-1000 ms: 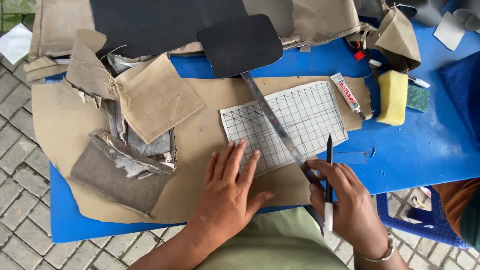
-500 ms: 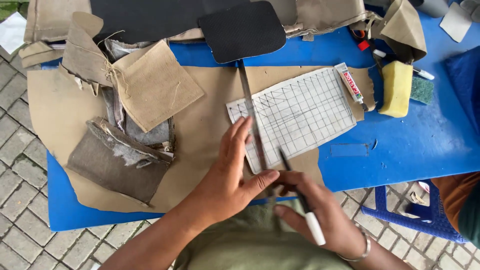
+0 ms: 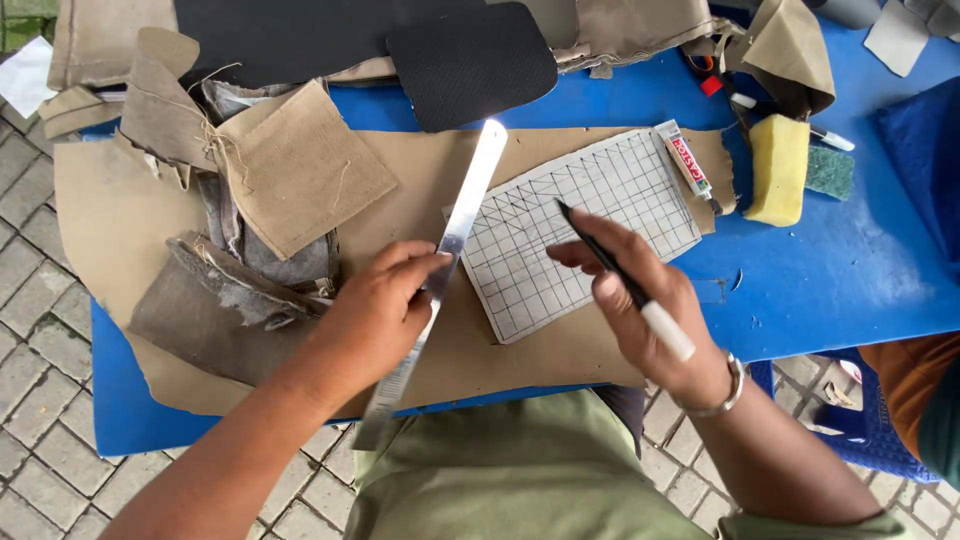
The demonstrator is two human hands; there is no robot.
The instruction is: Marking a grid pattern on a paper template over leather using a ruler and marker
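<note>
We note left hand (image 3: 385,305) at centre frame pinching the metal ruler (image 3: 440,270), lifted aslant | right hand (image 3: 645,315) right of centre gripping a black pen (image 3: 620,275), tip over the gridded sheet (image 3: 590,225) | sheet lies on tan leather (image 3: 120,220) — blue table (image 3: 850,270) beneath | yellow sponge (image 3: 775,170) upper right.

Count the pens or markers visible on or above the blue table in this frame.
2. One black pen with a white end is held in the right hand over the gridded sheet. Another white pen lies behind the yellow sponge. Fabric scraps may hide others.
</note>
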